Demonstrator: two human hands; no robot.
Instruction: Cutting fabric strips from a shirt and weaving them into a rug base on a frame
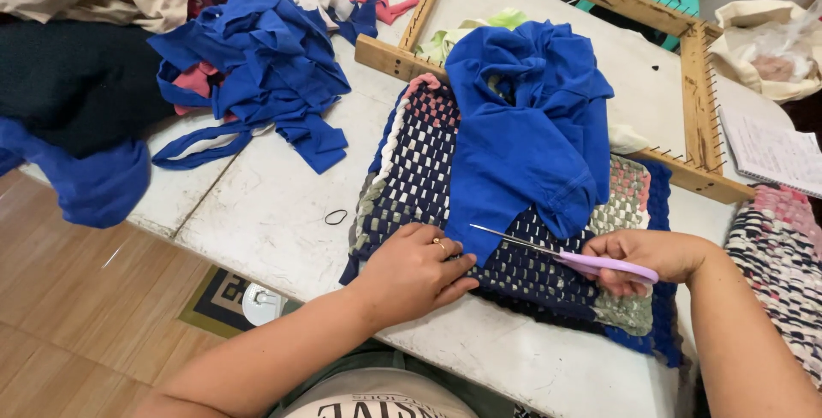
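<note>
A blue cloth garment (527, 127) lies bunched on a woven mat (411, 178) of dark blue, white and pink strips. My right hand (646, 255) grips purple-handled scissors (565, 257), their blades pointing left at the garment's lower edge. My left hand (415, 268) rests flat on the mat and pinches the garment's bottom corner.
A wooden nail-studded frame (698, 92) lies behind the mat on the white table (265, 204). A pile of blue and pink cloth strips (253, 67) is at the back left. A notebook (775, 152) and a second woven mat (783, 255) sit right. A black hair band (336, 217) lies left.
</note>
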